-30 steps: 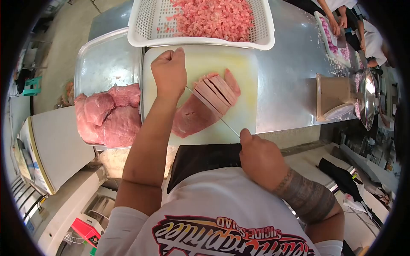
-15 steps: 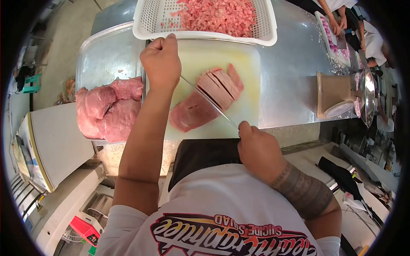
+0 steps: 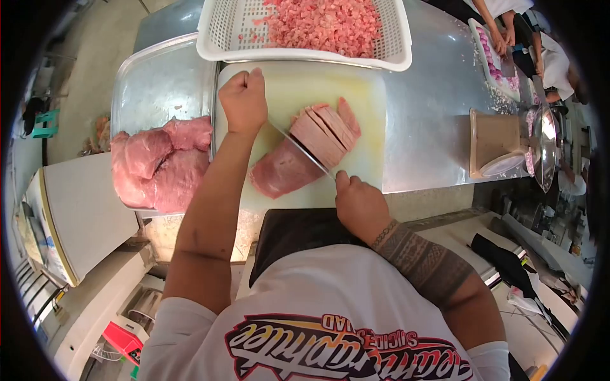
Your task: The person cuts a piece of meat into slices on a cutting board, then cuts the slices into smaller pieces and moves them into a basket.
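Note:
A thin blade (image 3: 304, 150) slants across a piece of pink meat (image 3: 286, 170) on the pale cutting board (image 3: 368, 82). My right hand (image 3: 361, 204) is wrapped round the handle end, near the board's front edge. At the other end, my left hand (image 3: 244, 101) is closed in a fist with its thumb up, over the board's left part; the blade runs up to it. The grip inside this fist is hidden. Upper right of the blade the meat lies in slices (image 3: 324, 133), with dark gaps between some of them.
A white perforated basket (image 3: 305, 58) of diced meat stands beyond the board. Left is a metal tray (image 3: 159, 63) with large meat pieces (image 3: 168, 165). A brown container (image 3: 492, 136) and metal bowl (image 3: 546, 149) stand right. Another person's hands (image 3: 502, 41) work at the upper right.
My right hand has moved left and slightly up, closer to the meat. My left hand has shifted slightly down, and the blade has moved along with them.

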Action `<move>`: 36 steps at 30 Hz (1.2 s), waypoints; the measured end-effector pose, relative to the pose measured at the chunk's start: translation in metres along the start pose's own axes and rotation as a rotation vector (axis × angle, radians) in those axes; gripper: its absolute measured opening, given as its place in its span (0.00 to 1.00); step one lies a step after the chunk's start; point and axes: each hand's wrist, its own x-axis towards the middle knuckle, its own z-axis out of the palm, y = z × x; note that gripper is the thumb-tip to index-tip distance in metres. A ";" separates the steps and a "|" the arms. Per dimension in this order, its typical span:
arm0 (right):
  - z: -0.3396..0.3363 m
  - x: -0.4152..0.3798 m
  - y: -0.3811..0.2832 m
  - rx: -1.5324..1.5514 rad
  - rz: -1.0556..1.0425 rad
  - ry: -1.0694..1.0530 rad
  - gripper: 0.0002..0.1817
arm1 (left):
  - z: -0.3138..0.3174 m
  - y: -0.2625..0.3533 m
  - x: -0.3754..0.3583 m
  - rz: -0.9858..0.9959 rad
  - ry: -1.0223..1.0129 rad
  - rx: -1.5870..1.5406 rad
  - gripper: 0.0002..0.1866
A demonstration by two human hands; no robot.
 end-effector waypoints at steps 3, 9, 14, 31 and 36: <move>-0.007 -0.004 0.005 -0.002 -0.027 0.027 0.07 | 0.005 0.010 0.003 -0.053 -0.001 -0.019 0.26; -0.077 -0.055 -0.013 0.134 -0.026 -0.040 0.08 | 0.005 0.072 -0.019 -0.162 0.074 -0.079 0.26; -0.069 -0.043 -0.016 0.082 0.028 -0.120 0.07 | 0.000 0.047 -0.021 -0.206 0.028 -0.119 0.26; -0.073 -0.055 -0.019 0.101 -0.011 -0.048 0.09 | -0.008 0.071 -0.023 -0.175 0.048 -0.141 0.23; -0.064 -0.043 -0.023 0.019 0.007 -0.106 0.07 | -0.012 0.035 -0.018 -0.160 0.013 -0.034 0.26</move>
